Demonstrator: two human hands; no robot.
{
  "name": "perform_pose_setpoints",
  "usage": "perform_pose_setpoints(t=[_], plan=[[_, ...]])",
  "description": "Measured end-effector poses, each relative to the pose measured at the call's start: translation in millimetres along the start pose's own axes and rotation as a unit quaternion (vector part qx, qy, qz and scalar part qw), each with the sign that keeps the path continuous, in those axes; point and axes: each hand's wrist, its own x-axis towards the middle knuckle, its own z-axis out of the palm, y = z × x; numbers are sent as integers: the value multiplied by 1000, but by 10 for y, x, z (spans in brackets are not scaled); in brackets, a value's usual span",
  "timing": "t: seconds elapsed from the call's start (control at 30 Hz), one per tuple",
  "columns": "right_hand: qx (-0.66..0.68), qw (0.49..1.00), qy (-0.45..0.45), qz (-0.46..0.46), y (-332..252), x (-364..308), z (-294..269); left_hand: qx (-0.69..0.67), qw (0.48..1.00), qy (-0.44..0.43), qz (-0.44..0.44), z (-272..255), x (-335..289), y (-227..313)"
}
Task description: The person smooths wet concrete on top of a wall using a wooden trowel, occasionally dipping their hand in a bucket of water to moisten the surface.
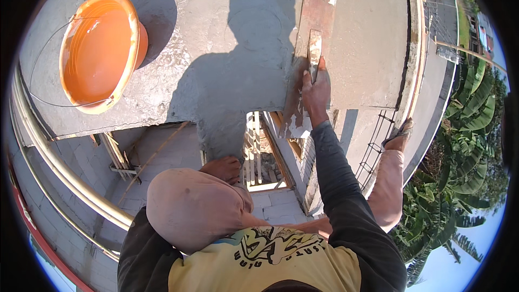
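My right hand (pixel 318 93) is closed around the handle of a long plastering float (pixel 319 12). The float's worn, reddish board is smeared with pale mortar. It lies lengthwise over the smooth grey concrete surface (pixel 362 59), its near end by the surface's front edge. My left hand (pixel 223 169) shows just beyond my bent left knee, at the near end of a narrow concrete strip. Its fingers look curled; what they hold, if anything, is hidden. My left forearm is behind the knee.
An orange bucket (pixel 102 48) with a wire handle stands tilted-looking at the far left. Below the front edge are openings with block walls (pixel 270 205) and timber. Pale poles (pixel 70 170) run along the left. A rebar cage (pixel 376 138) and my right foot (pixel 399 136) are at the right.
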Motion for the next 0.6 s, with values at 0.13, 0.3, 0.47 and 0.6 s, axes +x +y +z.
perform_pose_setpoints(t=[0.13, 0.3, 0.47, 0.6], plan=[[-99, 992, -11, -80, -538, 583, 239, 16, 999, 46, 23, -252, 33, 42], [-129, 990, 35, 38, -143, 1592, -487, 24, 996, 69, 45, -268, 75, -76], [2, 992, 17, 125, 300, -55, -225, -25, 998, 48, -20, -75, 25, -32], [-27, 998, -36, 42, -522, -39, 210, -32, 997, 50, -44, -30, 1, -46]])
